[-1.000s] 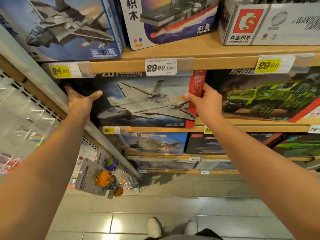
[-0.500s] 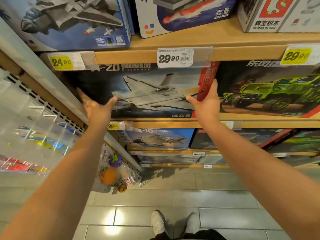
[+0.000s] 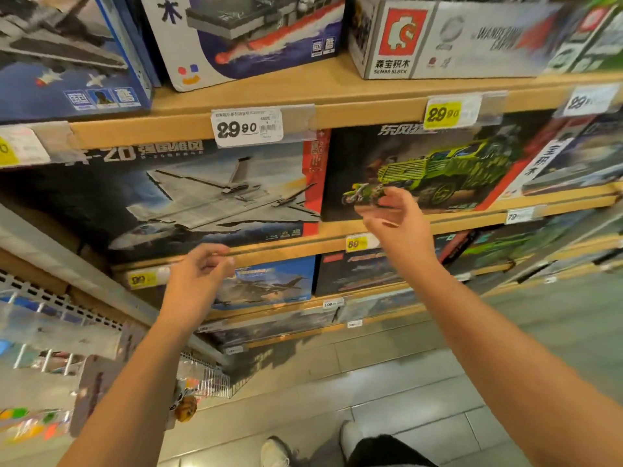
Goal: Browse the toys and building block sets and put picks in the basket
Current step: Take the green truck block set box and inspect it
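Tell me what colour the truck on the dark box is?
Bright green with darker camouflage patches, on the dark truck box, clearest in the head view.

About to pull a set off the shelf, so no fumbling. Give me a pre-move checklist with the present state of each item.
1. Left hand free: ok, fingers loosely curled, holding nothing.
2. Right hand free: ok, open, in front of the green truck box.
3. Grip on the jet box: not ok, neither hand touches it.
4. Jet box seated on the shelf: ok.
5. Basket within reach: cannot tell, none in view.
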